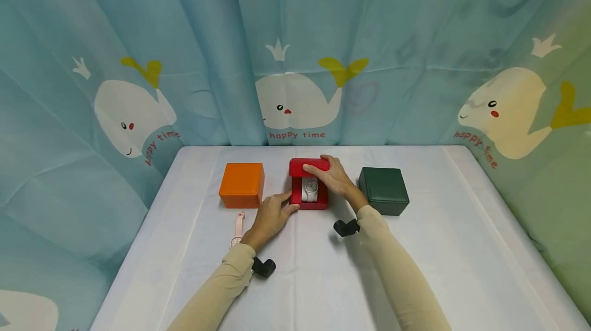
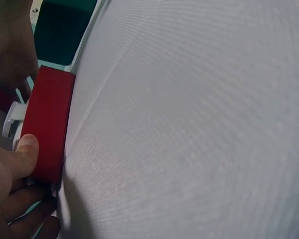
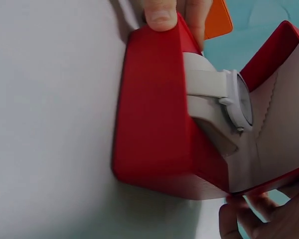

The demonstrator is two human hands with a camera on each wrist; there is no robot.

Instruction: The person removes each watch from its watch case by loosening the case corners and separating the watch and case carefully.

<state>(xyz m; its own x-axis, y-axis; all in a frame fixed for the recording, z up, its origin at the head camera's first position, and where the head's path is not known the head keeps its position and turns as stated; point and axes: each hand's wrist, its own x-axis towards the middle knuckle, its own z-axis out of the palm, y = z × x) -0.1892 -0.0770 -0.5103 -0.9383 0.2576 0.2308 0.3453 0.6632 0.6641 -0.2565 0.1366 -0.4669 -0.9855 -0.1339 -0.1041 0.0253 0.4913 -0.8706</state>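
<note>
A red watch box [image 1: 319, 207] sits in the middle of the table with its lid [image 1: 297, 168] partly raised. Inside, a white watch [image 3: 217, 89] is wrapped round a pale cushion, its dial facing the lid. My left hand [image 1: 272, 214] holds the box base at its left front corner. In the left wrist view, that thumb [image 2: 28, 149] presses on the red front wall, with the other fingers round the side. My right hand [image 1: 339, 179] grips the lid from the right, thumb along its front edge, fingers behind.
An orange box [image 1: 241, 187] stands closed to the left, a dark green box [image 1: 383, 187] closed to the right. A pink watch [image 1: 238, 226] lies below the orange box, partly behind my left wrist. A whale-print curtain [image 1: 295, 100] hangs along the table's back edge.
</note>
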